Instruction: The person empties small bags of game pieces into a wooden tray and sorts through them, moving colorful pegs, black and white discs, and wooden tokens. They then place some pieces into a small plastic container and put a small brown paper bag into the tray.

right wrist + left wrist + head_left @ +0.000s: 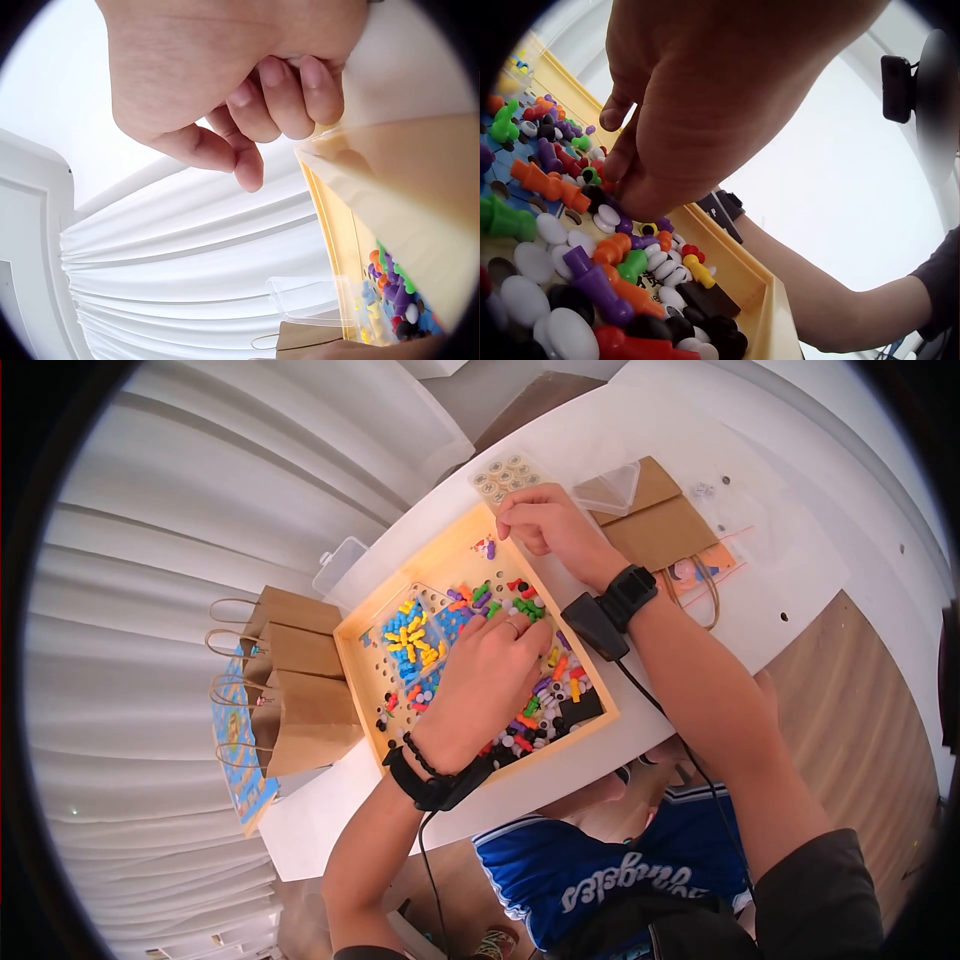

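My left hand (490,670) reaches down into a shallow wooden tray (455,555), fingers among colourful plastic pegs and black and white discs. In the left wrist view, its thumb and fingertips meet the pile beside a black disc (592,196) and an orange peg (551,185); I cannot tell whether they pinch a piece. My right hand (555,530), fingers loosely bent and holding nothing visible, is at the tray's far right rim. Close to it lie a purple peg (491,550) and small red-and-white bits. A clear box of blue and yellow pegs (410,643) stands inside the tray.
Several brown paper bags (310,660) stand left of the tray. Another paper bag (655,525) lies at right under a clear plastic box (612,490). Beyond the tray sits a clear case of round tokens (505,475). A black block (580,708) occupies the tray's near corner.
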{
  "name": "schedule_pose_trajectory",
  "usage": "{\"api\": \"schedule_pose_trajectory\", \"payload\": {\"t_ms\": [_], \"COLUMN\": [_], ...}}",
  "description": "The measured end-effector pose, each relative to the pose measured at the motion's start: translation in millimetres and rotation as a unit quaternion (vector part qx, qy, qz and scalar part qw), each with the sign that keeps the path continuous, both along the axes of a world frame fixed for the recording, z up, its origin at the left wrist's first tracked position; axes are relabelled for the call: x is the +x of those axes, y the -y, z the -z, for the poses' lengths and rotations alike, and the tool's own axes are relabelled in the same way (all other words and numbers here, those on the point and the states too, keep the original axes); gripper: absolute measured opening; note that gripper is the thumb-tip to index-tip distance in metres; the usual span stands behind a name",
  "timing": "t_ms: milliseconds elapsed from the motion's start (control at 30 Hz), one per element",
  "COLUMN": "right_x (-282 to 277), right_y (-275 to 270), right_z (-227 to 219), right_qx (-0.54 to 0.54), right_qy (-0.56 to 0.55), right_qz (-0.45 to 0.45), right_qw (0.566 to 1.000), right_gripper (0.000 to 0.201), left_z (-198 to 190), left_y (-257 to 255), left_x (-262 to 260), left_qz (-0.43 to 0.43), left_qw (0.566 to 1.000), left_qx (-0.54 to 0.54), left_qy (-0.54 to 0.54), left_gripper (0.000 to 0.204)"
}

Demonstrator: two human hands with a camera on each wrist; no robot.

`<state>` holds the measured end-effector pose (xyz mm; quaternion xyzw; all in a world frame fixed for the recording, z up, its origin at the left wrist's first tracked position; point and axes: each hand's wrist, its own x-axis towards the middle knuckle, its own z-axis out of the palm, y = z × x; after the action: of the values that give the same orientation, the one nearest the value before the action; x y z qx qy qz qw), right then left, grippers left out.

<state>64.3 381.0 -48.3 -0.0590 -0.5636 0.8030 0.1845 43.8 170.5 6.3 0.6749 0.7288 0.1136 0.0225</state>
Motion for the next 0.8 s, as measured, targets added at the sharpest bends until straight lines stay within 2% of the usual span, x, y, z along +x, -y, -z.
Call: {"api": "schedule_pose_trajectory", "payload": {"t_ms": [500, 633, 800], "right_x": [-2.1, 0.4, -0.9], "right_y": [0.2, 0.8, 0.8], "right_z": [1.4, -0.3, 1.1], "right_qx": [-0.006, 0.003, 0.005], "right_qy": [-0.002, -0.002, 0.001], "right_qz": [0.000, 0.002, 0.005], "right_qw": [1.000, 1.000, 1.000], "right_gripper": [0.021, 0.022, 0.021], "left_z": [1.9, 4.0, -0.9], "left_y": [-2.1, -2.7, -1.9], "left_x": [8.2, 4.7, 7.3], "left_qz": [0.027, 0.029, 0.034], "left_qw": [0.999, 0.999, 0.999], "left_qx": [0.028, 0.001, 0.002], "left_qy": [0.020, 0.031, 0.002], "left_gripper": [0.014, 0.011, 0.012]}}
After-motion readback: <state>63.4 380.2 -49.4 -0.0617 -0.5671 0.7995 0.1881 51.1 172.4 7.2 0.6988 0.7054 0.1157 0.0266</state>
